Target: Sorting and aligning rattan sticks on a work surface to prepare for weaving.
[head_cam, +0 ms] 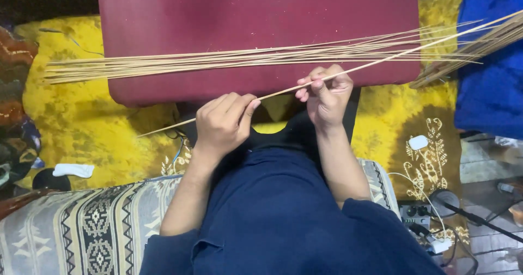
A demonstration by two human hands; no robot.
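At centre frame, one thin stick runs on a slant from about 8 o'clock up to 2 o'clock, passing through both hands.

- Left hand: curled closed, fingertips and thumb pinched on the stick's lower stretch, knuckles up. The stick's free end pokes out past it toward 8 o'clock, over the yellow cloth.
- Right hand: curled closed around the same stick, just to 2 o'clock of the left hand, fingers folded over it. The two hands sit near each other, not touching.
- Stick bundle: many like sticks lying nearly level across the red board, at 12 o'clock of the hands. Their ends overhang the board at 9 o'clock; toward 3 o'clock they fan out.
- Second bundle: at 2 o'clock, slanted, partly over blue cloth.
- Red board: broad, flat, at 12 o'clock, lying on the yellow cloth.
- Navy garment: the person's lap, at 6 o'clock.
- Patterned cushion: striped, geometric, at 7 o'clock.
- White rag: at 8 o'clock, on the yellow cloth's edge.
- White oval item: at 4 o'clock; kind cannot be told.
- Small box with knobs and cables: at 5 o'clock.
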